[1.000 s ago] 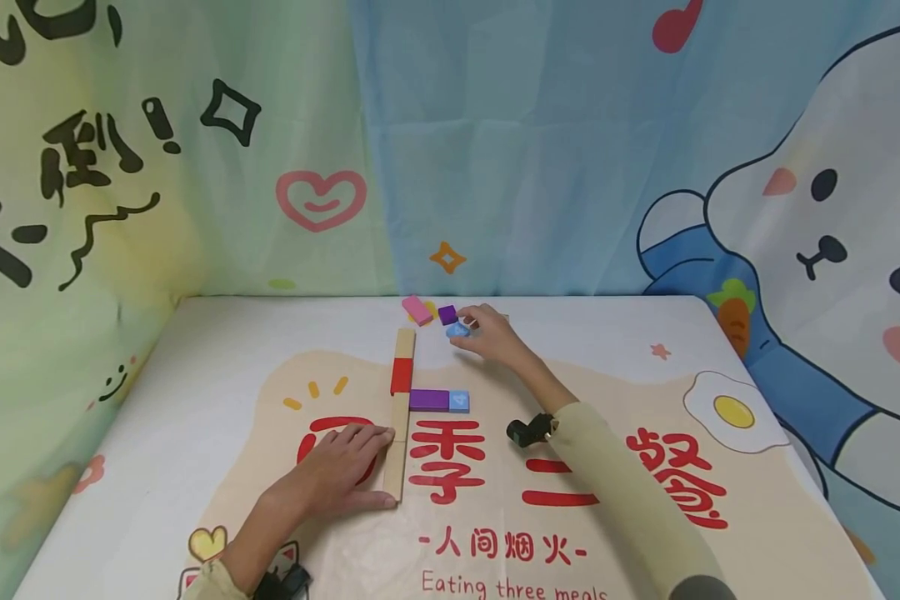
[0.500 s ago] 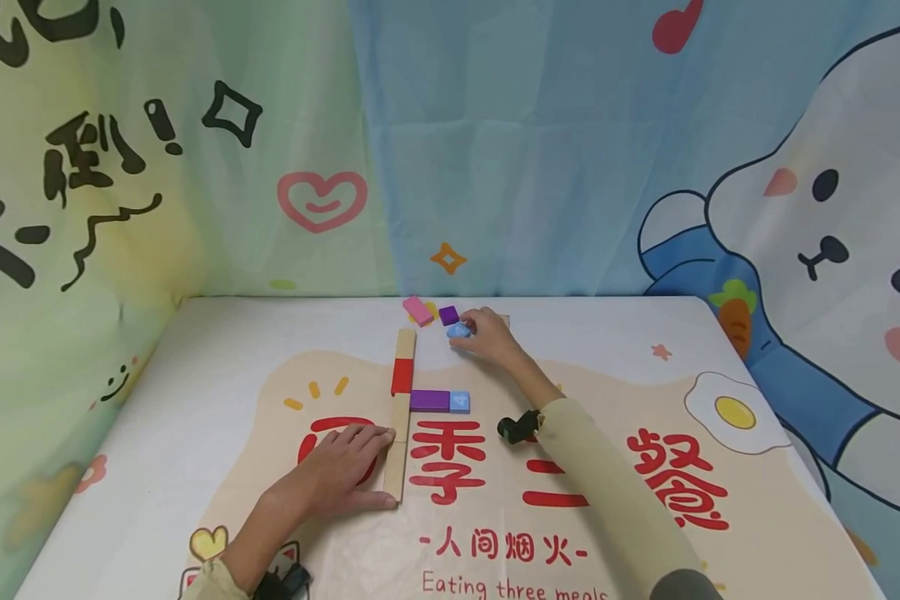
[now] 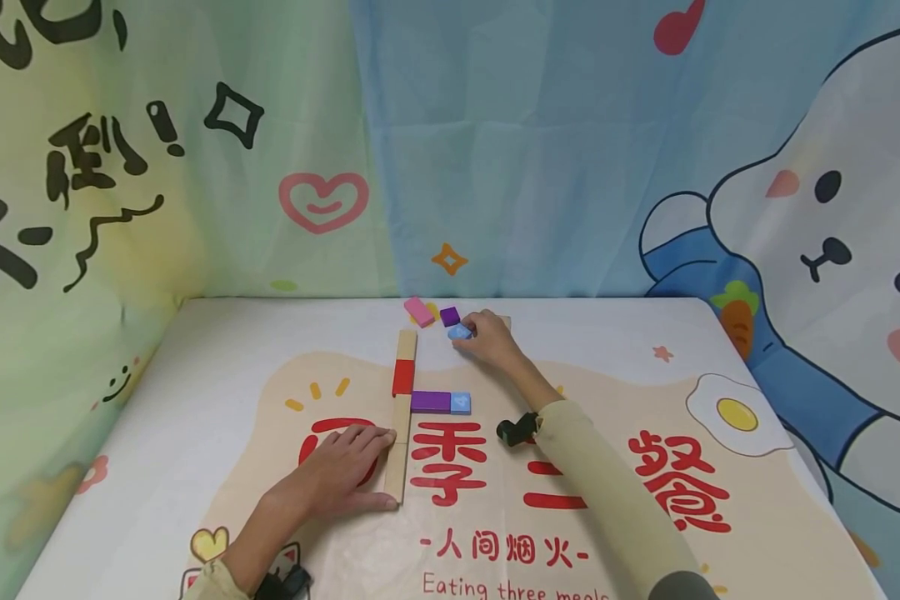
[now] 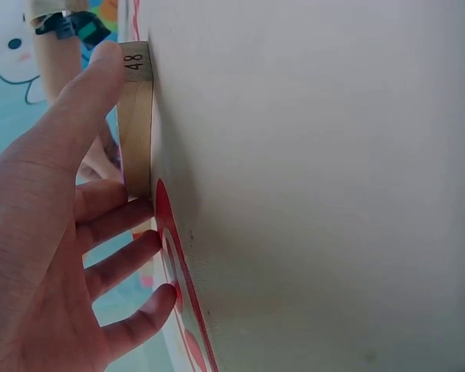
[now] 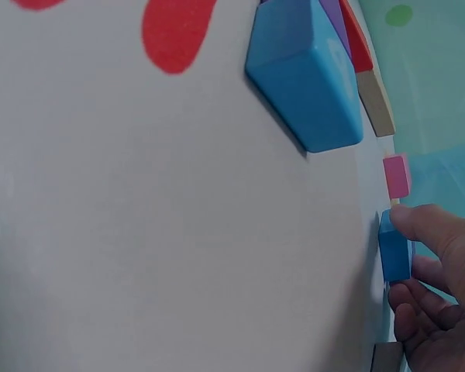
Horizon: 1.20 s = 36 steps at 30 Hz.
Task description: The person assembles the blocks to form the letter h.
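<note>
My left hand (image 3: pixel 345 469) rests beside the near end of a column of flat blocks, its thumb and fingertips touching the side of a plain wooden block (image 4: pixel 136 143) with "48" on its end. Further up that column is a red block (image 3: pixel 402 377), then another wooden block (image 3: pixel 407 344). A purple block (image 3: pixel 431 402) lies against the column's right side, with a light-blue block (image 3: pixel 461 403) at its end. Near the table's far edge my right hand (image 3: pixel 492 339) pinches a second light-blue block (image 5: pixel 395 246) between thumb and fingers.
Beyond the column lie a pink block (image 3: pixel 419 312), a yellow piece (image 3: pixel 432 309) partly hidden behind it, and a small purple block (image 3: pixel 450 317). A wooden block (image 5: pixel 387 356) shows past my right hand. A printed cloth covers the table; a curtain (image 3: pixel 450 150) hangs behind.
My right hand has closed its fingers on the far light-blue block, its forearm shifting slightly left. The left hand and the column look the same.
</note>
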Available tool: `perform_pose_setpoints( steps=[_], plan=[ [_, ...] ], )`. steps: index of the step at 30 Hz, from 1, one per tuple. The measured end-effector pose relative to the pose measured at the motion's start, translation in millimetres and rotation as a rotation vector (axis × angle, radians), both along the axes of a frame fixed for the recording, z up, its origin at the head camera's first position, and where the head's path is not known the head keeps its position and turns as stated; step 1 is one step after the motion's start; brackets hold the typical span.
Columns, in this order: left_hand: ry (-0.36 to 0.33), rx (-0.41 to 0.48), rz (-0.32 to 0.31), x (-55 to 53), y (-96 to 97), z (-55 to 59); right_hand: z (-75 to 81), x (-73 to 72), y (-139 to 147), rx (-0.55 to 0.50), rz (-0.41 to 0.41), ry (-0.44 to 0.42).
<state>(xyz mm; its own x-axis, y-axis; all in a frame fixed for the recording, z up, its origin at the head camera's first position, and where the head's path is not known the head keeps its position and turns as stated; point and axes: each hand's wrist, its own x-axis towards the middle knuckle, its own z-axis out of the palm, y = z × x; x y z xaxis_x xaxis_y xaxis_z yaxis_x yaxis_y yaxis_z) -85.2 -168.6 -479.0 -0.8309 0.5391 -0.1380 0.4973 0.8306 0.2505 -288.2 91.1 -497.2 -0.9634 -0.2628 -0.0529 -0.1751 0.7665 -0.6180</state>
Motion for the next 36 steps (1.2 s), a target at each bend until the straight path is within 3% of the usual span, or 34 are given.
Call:
perform_pose_setpoints(
  steps=[12,26,30,36],
  plan=[
    [-0.004,-0.01,-0.001,1.9,1.9,1.3,0.1,5.5,1,-0.008,-0.023,-0.014],
    [-0.01,-0.01,0.006,2.9,0.3,0.3,1.2,13.2,13,-0.068,0.014,0.06],
    [-0.019,-0.006,0.008,2.0,-0.1,1.1,6.5,23.4,16,-0.087,0.055,0.08],
    [-0.006,-0.004,0.0,1.0,0.2,2.4,15.8,51.6,26,-0.106,0.125,0.07]
  ],
)
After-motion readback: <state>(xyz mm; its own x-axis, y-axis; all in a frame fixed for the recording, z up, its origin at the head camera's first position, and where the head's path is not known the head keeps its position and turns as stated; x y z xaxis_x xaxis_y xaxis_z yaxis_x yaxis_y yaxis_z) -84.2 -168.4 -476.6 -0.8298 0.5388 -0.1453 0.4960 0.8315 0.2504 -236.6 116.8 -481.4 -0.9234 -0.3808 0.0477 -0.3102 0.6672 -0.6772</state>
